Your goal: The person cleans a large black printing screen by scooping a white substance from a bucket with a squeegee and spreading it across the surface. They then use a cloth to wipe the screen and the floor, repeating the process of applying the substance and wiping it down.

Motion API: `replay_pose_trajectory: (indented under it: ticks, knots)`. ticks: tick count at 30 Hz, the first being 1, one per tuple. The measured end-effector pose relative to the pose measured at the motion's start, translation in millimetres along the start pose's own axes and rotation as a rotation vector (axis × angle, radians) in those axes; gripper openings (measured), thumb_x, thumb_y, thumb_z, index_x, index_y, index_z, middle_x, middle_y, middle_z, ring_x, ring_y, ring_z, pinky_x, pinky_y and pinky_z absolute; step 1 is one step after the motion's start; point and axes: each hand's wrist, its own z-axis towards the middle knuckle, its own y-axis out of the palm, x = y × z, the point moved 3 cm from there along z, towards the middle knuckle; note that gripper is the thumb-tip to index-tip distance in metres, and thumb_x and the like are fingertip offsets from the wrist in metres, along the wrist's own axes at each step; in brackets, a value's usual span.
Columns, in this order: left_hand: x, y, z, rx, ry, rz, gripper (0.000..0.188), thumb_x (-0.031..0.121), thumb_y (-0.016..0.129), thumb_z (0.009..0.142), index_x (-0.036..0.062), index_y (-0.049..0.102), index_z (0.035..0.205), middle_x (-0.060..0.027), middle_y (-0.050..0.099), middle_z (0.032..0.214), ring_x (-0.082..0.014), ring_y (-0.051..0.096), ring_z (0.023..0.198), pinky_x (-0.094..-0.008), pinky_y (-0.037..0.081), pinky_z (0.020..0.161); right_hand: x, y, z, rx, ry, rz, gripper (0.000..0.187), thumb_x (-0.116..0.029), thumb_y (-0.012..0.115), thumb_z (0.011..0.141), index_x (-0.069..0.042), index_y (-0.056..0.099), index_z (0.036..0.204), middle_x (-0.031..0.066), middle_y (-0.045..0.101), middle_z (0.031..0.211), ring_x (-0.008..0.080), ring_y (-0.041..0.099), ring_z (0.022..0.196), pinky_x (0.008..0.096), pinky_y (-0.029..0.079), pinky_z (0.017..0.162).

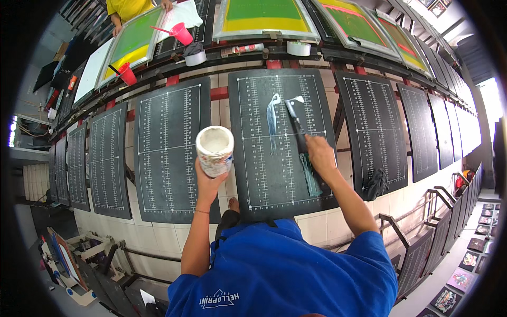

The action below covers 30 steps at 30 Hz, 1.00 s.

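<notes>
My left hand (210,184) is wrapped round a white tub (215,161) smeared with colour, its open mouth facing up and pale material inside. The tub is held above the left edge of a black board (264,174) marked with white scales. Over that same board, my right hand (320,156) grips a long, dark-handled spatula (297,120) whose narrow blade points away from me. White paste (298,99) shows by the blade tip. Left of the blade, a glossy whitish-blue streak (272,121) runs down the board. A teal strip (310,177) lies below my right hand.
More ruled black boards (171,153) stand in a row on both sides. A black cloth (377,184) lies on the right board. Beyond are framed screens (264,16), a red cup (180,34), tape rolls (299,48) and a person in yellow (127,9). Racks (417,248) stand behind me at right.
</notes>
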Motion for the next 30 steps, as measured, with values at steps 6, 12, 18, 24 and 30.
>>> replay_pose_trajectory:
  ticks: [6, 12, 18, 24, 30]
  knots:
    - [-6.6, -55.1, -31.9, 0.116, -0.008, -0.114, 0.096, -0.004, 0.080, 0.070, 0.0035, 0.025, 0.148, -0.0100, 0.042, 0.140, -0.0225, 0.046, 0.131, -0.0372, 0.041, 0.111, -63.1, 34.4, -55.2, -0.511, -0.148, -0.282, 0.040, -0.011, 0.058, 0.085, 0.006, 0.061, 0.121, 0.0136, 0.066, 0.109, 0.0242, 0.064, 0.099, 0.0312, 0.056, 0.080]
    - [-7.0, -111.0, -44.9, 0.102, 0.019, -0.139, 0.099, -0.003, 0.080, 0.070, 0.0036, 0.022, 0.151, -0.0109, 0.040, 0.143, -0.0235, 0.045, 0.133, -0.0385, 0.039, 0.112, -140.6, 27.0, -91.8, -0.589, -0.073, -0.275, 0.029, -0.011, 0.059, 0.084, 0.005, 0.064, 0.108, 0.0146, 0.067, 0.109, 0.0263, 0.065, 0.098, 0.0332, 0.056, 0.082]
    - [-6.8, -184.2, -56.2, -0.009, 0.022, 0.028, 0.101, -0.001, 0.081, 0.070, 0.0029, 0.021, 0.152, -0.0120, 0.040, 0.144, -0.0225, 0.046, 0.132, -0.0365, 0.040, 0.110, -225.7, 24.3, -178.4, -0.540, 0.095, -0.257, 0.028, -0.012, 0.056, 0.087, 0.005, 0.062, 0.109, 0.0154, 0.067, 0.092, 0.0279, 0.067, 0.087, 0.0363, 0.058, 0.069]
    - [-4.1, -235.9, -70.8, -0.073, 0.026, 0.019, 0.101, 0.000, 0.083, 0.069, 0.0005, 0.024, 0.150, -0.0136, 0.046, 0.140, -0.0230, 0.049, 0.128, -0.0343, 0.042, 0.107, -285.7, -18.7, -193.9, -0.329, 0.364, -0.229, 0.036, -0.015, 0.064, 0.085, -0.002, 0.062, 0.118, 0.0102, 0.065, 0.086, 0.0286, 0.066, 0.083, 0.0429, 0.055, 0.067]
    - [-3.6, -274.4, -71.5, -0.134, 0.021, -0.041, 0.101, -0.002, 0.083, 0.068, 0.0021, 0.024, 0.150, -0.0132, 0.048, 0.137, -0.0230, 0.051, 0.126, -0.0343, 0.044, 0.106, -334.7, -107.1, -89.0, 0.277, 0.565, 0.069, 0.023, -0.011, 0.068, 0.091, -0.002, 0.073, 0.113, 0.0091, 0.065, 0.075, 0.0160, 0.059, 0.061, 0.0304, 0.047, 0.056]
